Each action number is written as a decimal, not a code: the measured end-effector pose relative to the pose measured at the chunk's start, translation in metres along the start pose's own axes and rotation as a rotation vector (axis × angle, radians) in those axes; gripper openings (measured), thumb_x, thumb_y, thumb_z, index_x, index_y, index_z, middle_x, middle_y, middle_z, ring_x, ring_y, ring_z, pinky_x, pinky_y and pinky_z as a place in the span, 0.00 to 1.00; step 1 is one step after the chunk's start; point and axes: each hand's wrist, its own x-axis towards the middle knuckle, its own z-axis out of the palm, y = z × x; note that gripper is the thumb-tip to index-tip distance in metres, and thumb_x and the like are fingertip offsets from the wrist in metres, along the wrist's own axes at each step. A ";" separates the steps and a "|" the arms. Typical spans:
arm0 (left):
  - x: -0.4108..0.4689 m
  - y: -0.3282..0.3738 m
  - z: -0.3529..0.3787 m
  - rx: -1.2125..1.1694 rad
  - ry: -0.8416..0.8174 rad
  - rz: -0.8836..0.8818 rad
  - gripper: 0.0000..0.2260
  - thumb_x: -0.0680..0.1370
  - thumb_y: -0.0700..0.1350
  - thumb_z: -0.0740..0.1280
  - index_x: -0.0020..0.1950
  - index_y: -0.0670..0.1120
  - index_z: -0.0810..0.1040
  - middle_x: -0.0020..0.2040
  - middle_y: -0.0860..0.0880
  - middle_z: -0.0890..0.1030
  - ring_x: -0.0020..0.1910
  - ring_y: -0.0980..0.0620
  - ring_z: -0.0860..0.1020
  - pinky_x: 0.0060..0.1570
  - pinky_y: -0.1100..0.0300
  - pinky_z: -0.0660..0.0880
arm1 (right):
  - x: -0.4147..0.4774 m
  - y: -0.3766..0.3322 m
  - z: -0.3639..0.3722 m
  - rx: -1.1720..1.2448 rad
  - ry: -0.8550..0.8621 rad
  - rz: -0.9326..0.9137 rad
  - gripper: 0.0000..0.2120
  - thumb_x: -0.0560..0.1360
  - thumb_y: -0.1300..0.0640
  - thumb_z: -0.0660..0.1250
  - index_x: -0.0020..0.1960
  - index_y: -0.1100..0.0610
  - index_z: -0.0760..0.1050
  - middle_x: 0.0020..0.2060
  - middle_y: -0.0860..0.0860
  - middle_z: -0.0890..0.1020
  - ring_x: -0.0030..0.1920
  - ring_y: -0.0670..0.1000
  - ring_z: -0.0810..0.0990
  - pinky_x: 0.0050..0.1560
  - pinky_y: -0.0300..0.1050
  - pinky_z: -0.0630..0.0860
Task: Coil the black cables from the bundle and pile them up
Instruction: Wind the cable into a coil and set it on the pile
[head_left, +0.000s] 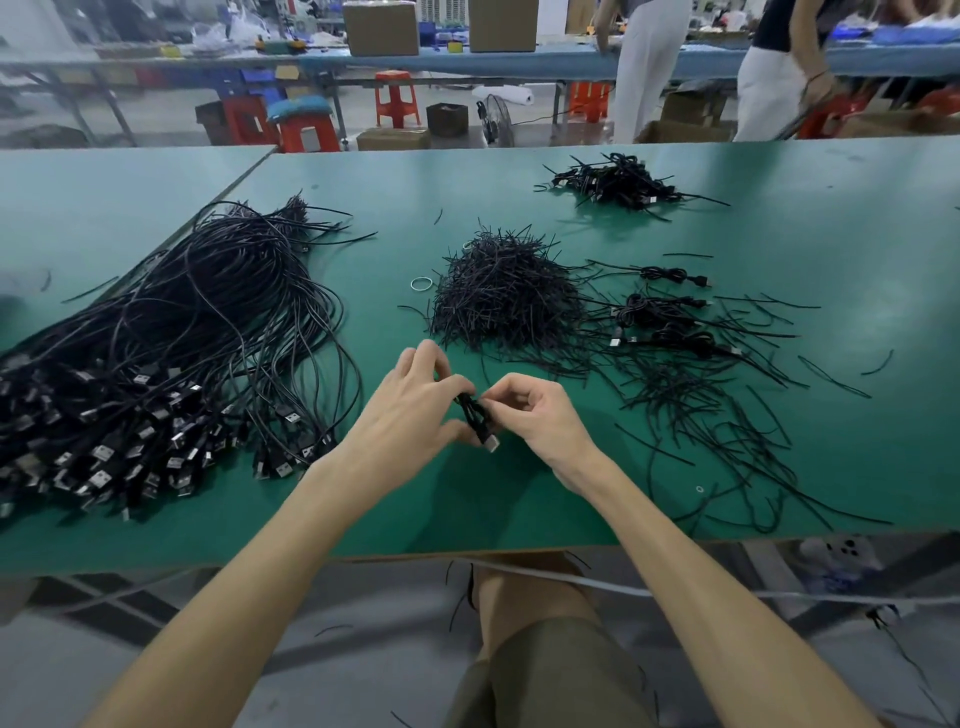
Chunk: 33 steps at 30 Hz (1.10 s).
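Note:
A small coiled black cable (477, 420) with a silver USB plug at its lower end sits between my two hands above the green table (519, 499). My left hand (410, 400) grips the coil from the left with curled fingers. My right hand (535, 410) pinches it from the right. A big bundle of loose black cables (171, 353) with many USB plugs lies at the left. Three coiled cables (665, 312) lie at the right. A pile of coiled cables (618, 184) sits at the far right.
A heap of short black twist ties (504, 296) lies in the middle, with more ties scattered to the right (727, 415). A rubber band (421, 284) lies beside the heap. Two people stand beyond the table at another bench with boxes and red stools.

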 end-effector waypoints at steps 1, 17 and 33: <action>0.001 0.000 0.000 0.007 0.017 0.020 0.23 0.76 0.59 0.70 0.67 0.50 0.78 0.62 0.50 0.68 0.56 0.51 0.64 0.60 0.56 0.66 | 0.000 0.000 -0.001 0.017 -0.001 0.002 0.03 0.77 0.64 0.72 0.45 0.61 0.82 0.36 0.51 0.84 0.38 0.46 0.81 0.43 0.36 0.77; 0.019 0.031 0.014 -0.261 0.170 -0.353 0.16 0.83 0.61 0.59 0.58 0.49 0.68 0.40 0.49 0.81 0.40 0.44 0.79 0.40 0.50 0.71 | 0.000 0.003 -0.003 0.094 0.030 0.005 0.05 0.76 0.63 0.74 0.42 0.58 0.81 0.34 0.53 0.84 0.37 0.50 0.81 0.46 0.42 0.78; 0.031 0.027 0.023 -0.638 0.144 -0.429 0.07 0.83 0.52 0.65 0.59 0.50 0.74 0.40 0.54 0.82 0.29 0.56 0.79 0.34 0.59 0.75 | 0.001 0.002 -0.001 0.071 0.156 0.017 0.08 0.81 0.58 0.70 0.51 0.62 0.83 0.42 0.54 0.87 0.43 0.48 0.84 0.51 0.43 0.80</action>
